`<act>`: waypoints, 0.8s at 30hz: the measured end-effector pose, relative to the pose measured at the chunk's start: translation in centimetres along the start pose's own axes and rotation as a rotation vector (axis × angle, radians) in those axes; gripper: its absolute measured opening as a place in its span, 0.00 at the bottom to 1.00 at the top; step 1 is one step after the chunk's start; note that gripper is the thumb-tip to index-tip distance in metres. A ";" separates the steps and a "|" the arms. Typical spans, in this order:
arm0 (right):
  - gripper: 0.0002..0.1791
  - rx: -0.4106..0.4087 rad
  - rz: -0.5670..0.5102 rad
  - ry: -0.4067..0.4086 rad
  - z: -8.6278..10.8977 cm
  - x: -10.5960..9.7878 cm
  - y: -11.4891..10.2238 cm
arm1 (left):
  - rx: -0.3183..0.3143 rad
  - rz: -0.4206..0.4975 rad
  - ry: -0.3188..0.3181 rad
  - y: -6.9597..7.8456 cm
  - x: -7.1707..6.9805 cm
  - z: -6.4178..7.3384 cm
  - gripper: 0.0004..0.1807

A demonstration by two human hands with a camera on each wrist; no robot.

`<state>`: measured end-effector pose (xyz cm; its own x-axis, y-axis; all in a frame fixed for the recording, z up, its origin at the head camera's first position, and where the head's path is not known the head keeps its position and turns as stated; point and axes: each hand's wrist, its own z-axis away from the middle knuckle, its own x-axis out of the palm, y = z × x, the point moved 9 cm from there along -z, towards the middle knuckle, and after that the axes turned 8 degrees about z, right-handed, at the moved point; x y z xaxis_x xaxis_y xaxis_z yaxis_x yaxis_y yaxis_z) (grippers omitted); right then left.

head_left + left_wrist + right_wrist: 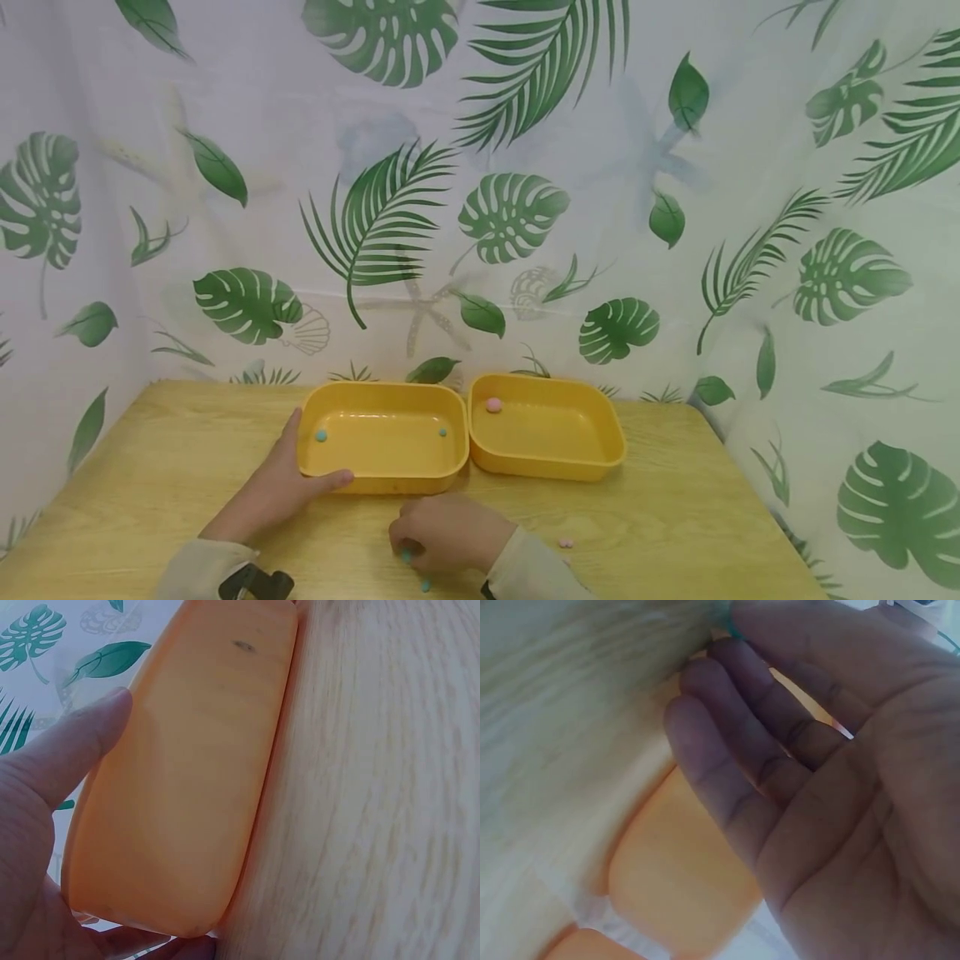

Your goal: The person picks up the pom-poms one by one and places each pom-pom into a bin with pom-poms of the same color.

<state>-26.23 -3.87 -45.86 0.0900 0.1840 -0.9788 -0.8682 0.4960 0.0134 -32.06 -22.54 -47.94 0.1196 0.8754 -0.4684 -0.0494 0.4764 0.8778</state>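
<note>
My left hand grips the left end of a yellow plastic tray, thumb at the front rim and fingers round the side. In the left wrist view, the thumb lies against the rim of the tray. Two small teal balls lie inside that tray. In front of it, low over the table, my right hand pinches a small teal ball. The right wrist view shows only a teal edge at the thumb tip. Another teal piece lies on the table just below this hand.
A second yellow tray stands against the first one's right side, with a pink ball inside. Small pink pieces lie on the wooden table right of my right hand. A leaf-patterned sheet hangs behind the table.
</note>
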 end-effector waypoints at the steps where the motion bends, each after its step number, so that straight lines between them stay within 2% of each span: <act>1: 0.07 0.001 0.000 0.000 0.0 0.0 0.0 | 0.002 -0.002 -0.001 0.0 0.0 0.0 0.76; 7: 0.06 0.006 0.015 0.006 -0.1 0.3 0.1 | 0.006 -0.006 -0.004 0.1 0.0 0.0 0.76; 16: 0.06 0.071 -0.020 -0.015 -0.3 0.9 0.9 | -0.006 -0.015 0.001 0.1 0.1 0.1 0.77; 24: 0.05 0.018 -0.014 0.035 -0.2 0.5 0.7 | -0.021 -0.029 -0.005 0.1 0.1 0.1 0.77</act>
<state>-26.93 -3.60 -46.43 0.0847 0.1472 -0.9855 -0.8579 0.5137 0.0030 -31.99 -22.40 -47.89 0.1266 0.8608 -0.4930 -0.0662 0.5032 0.8616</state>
